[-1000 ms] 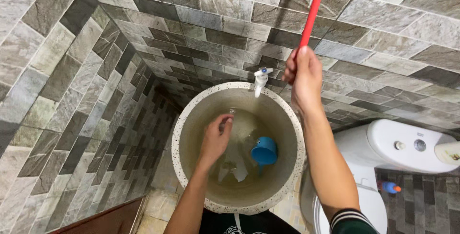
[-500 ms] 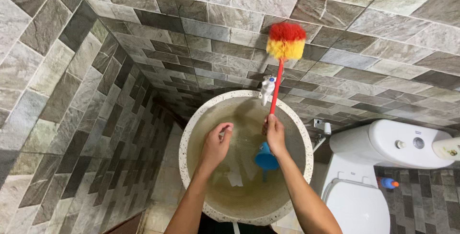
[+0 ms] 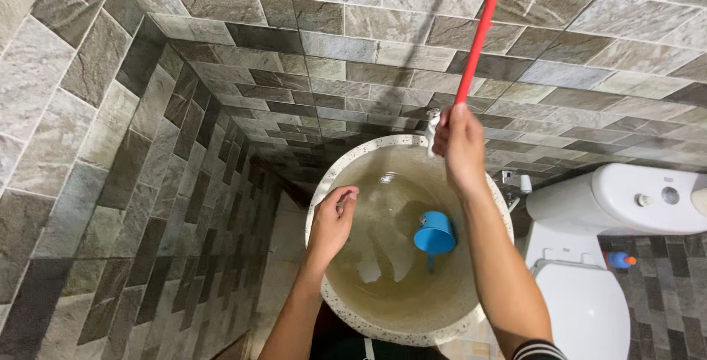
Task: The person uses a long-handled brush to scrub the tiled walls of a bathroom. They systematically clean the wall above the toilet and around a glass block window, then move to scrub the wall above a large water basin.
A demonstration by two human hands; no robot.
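Red pole [image 3: 480, 34] rises from the raised right hand [image 3: 458, 142], gripped at its lower end.

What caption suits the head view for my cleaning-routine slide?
Right hand raises a red-handled brush against the tiled wall; left hand hovers over a water-filled basin.

A round water basin [image 3: 471, 323] stands in the corner against the tiled wall [image 3: 331, 43], a dipper [image 3: 434, 233] floating in it toward the right, what seems a tap [image 3: 432, 120] above its far rim, and a toilet [image 3: 589, 286] just beside it on the right.
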